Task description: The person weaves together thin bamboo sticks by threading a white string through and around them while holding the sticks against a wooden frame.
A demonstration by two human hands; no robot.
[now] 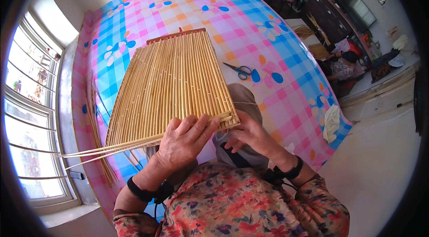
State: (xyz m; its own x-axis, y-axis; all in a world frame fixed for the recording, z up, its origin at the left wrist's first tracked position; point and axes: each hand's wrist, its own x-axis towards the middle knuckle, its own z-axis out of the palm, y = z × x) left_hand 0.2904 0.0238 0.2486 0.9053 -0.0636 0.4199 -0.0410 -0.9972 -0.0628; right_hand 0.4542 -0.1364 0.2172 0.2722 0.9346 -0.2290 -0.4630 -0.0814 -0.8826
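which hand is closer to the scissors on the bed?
Right. The right hand sits at the woven mat's lower right corner, just below the scissors. The left hand grips the mat's bottom edge further left.

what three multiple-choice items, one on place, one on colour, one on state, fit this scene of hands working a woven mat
1. Where do the scissors lie?
A. on the checked cloth right of the mat
B. on the mat
C. on the windowsill

2. What colour are the scissors' handles?
A. red
B. blue
C. yellow

3. What is the left hand doing?
A. hanging free in the air
B. gripping the scissors
C. pressing its fingers on the near edge of the straw mat

Answers: 1 A, they rest on the checked cloth just beyond the mat's right side. 2 B, the loops show blue. 3 C, the fingers curl over the mat's near edge by the loose straws, while the right hand sits at the mat's right corner.
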